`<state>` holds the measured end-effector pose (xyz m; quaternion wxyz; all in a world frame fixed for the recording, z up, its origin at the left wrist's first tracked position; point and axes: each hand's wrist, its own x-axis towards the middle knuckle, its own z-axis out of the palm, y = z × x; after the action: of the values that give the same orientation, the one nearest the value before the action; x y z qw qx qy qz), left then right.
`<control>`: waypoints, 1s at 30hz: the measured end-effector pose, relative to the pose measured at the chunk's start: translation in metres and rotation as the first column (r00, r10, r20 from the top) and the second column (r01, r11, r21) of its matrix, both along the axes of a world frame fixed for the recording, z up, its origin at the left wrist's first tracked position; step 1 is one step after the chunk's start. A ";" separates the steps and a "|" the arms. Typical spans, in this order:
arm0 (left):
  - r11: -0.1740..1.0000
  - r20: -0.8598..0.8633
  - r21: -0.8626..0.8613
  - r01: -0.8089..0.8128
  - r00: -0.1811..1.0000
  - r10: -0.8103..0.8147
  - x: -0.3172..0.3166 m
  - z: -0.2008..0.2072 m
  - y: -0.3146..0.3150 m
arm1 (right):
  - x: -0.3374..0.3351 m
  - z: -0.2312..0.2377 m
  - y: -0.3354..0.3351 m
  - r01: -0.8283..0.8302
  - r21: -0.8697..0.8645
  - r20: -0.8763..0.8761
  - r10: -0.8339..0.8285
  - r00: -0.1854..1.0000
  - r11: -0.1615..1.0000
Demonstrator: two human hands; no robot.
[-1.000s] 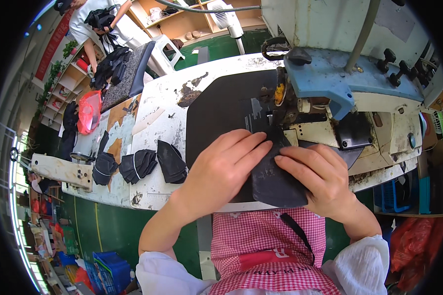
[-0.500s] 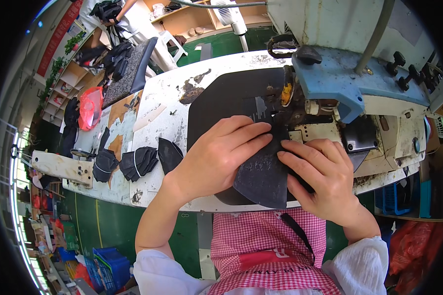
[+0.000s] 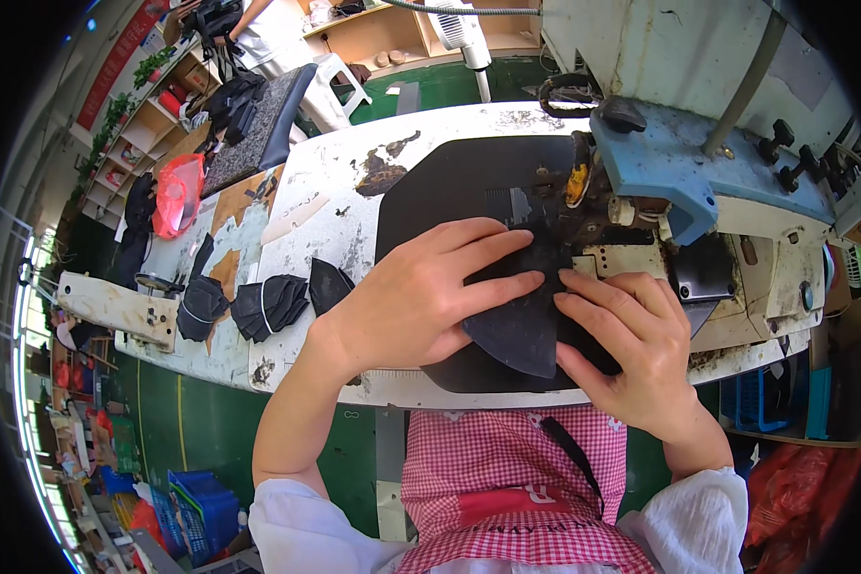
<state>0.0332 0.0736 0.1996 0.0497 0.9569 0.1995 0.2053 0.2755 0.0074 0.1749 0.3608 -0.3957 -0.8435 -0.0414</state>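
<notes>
A dark wedge-shaped panel (image 3: 518, 335) with a curved lower edge lies on the black plate (image 3: 430, 191) of the sewing machine table. My left hand (image 3: 430, 292) rests on the panel, fingers stretched out and spread across its upper part; its thumb is hidden. At the panel's right edge is my right hand (image 3: 631, 340), fingertips touching near the left hand's fingertips and thumb held apart below them. Just beyond the hands stands the blue-headed machine (image 3: 655, 167), with its metal plate (image 3: 627, 260) beside my right fingers. The panel's far end is partly covered by my fingers.
Left along the white table (image 3: 306, 172) lie a loose black panel (image 3: 328, 285) and two tied bundles of black pieces (image 3: 270, 308). A red plastic bag (image 3: 177, 196) sits farther left. Beyond are a white fan (image 3: 459, 29), a white stool (image 3: 340, 86) and another person's arm (image 3: 249, 17).
The panel has slid a little away from me, and its lower edge is farther up. My left fingers have spread apart, while my right hand stays at the edge. The view has shifted slightly.
</notes>
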 end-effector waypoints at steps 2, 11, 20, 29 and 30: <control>1.000 0.007 -0.021 0.003 1.000 -0.003 0.000 0.000 0.002 | 0.000 0.000 0.000 0.002 0.010 -0.003 -0.002 1.000 1.000; 0.996 -0.018 -0.011 -0.089 0.996 0.089 0.006 -0.004 -0.004 | 0.000 -0.010 -0.004 -0.072 0.157 -0.040 0.079 0.996 0.985; 0.985 -0.055 0.081 -0.155 0.986 0.160 0.014 -0.003 -0.017 | 0.002 -0.137 -0.046 0.011 -0.456 0.262 0.122 0.957 0.890; 0.988 -0.035 0.008 -0.153 0.988 0.153 0.008 -0.006 -0.008 | 0.041 -0.146 -0.065 -0.203 -0.170 0.157 0.230 0.961 0.964; 0.990 -0.039 0.025 -0.140 0.989 0.141 0.008 -0.005 -0.004 | 0.044 -0.138 -0.065 -0.205 -0.171 0.158 0.232 0.960 0.964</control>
<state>0.0409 0.0697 0.1942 0.0202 0.9449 0.2651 0.1909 0.3199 -0.0580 0.0367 0.2558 -0.3212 -0.9114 0.0285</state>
